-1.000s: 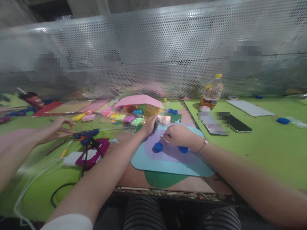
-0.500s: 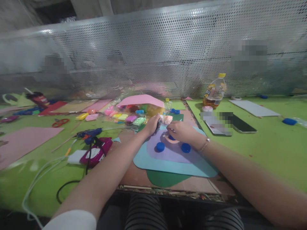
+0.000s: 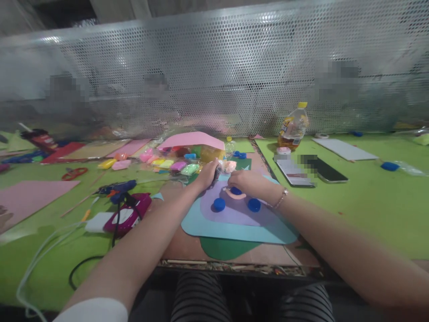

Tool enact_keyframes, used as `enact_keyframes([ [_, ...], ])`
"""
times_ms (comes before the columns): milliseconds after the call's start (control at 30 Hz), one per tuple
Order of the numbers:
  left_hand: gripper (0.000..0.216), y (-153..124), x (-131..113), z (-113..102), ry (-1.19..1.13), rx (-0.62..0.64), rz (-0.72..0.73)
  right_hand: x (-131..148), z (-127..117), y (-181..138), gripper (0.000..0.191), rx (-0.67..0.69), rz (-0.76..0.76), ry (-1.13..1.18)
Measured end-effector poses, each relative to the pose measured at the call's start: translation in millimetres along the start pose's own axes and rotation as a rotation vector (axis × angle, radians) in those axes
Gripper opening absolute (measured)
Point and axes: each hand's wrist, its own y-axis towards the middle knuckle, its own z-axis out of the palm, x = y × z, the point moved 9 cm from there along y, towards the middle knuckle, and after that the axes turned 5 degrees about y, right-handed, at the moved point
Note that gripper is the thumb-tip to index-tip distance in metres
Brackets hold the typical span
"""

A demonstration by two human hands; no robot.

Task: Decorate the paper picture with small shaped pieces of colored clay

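Observation:
My left hand (image 3: pixel 208 176) is closed at the far edge of the layered sheets, gripping a clear packet of peach clay (image 3: pixel 230 166). Something dark shows by its fingertips, too small to name. Just right of the packet, my right hand (image 3: pixel 247 182) is bent down with its fingers pinched; what they hold is hidden. Below it, a curved peach clay strip (image 3: pixel 234 195) lies beside blue bottle caps (image 3: pixel 219 205) on a lilac sheet (image 3: pixel 231 218). That sheet rests on a larger light blue sheet (image 3: pixel 208 229), with a green piece (image 3: pixel 228 248) underneath.
Left of my arm lie a blue glue gun (image 3: pixel 122 187), a magenta device (image 3: pixel 129 214) with cables, and red scissors (image 3: pixel 75 173). Colourful clay packets (image 3: pixel 177 166) sit behind. At right are two phones (image 3: pixel 295 172), (image 3: pixel 326 169) and a bottle (image 3: pixel 294 127). Another person's hand (image 3: pixel 4 219) shows at the left edge.
The view has turned slightly right, so everything sits further left. My right hand has shifted a little off the clay strip, which shows more now. Another person's hand has appeared at the left edge.

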Motion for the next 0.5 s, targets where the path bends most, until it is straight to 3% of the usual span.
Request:
enact_keyframes([
  [500, 0.059, -0.1, -1.2, 2.5, 0.013, 0.025, -0.009, 18.9, -9.6, -2.7, 0.016, 0.048, 0.034, -0.129],
])
